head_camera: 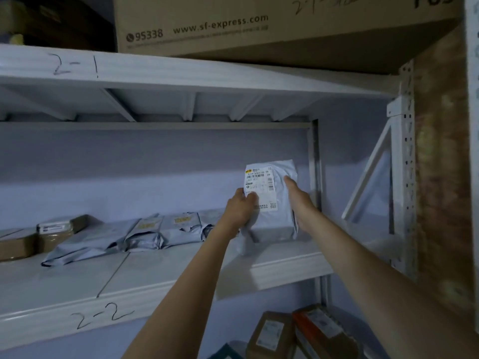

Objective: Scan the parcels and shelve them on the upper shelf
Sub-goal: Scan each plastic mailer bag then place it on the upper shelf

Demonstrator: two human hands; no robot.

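A grey poly-bag parcel with a white shipping label stands upright on the white shelf marked 2-2, near its right end. My left hand grips the parcel's left edge, with the thumb on the label. My right hand lies flat along the parcel's right side, fingers straight. To the left of the parcel, several other grey bag parcels lean in a row on the same shelf.
Brown cardboard boxes sit at the shelf's left end. Above is the shelf marked 2-1, which carries a large SF-express carton. Below at the right lie more brown boxes. A white metal upright bounds the shelf on the right.
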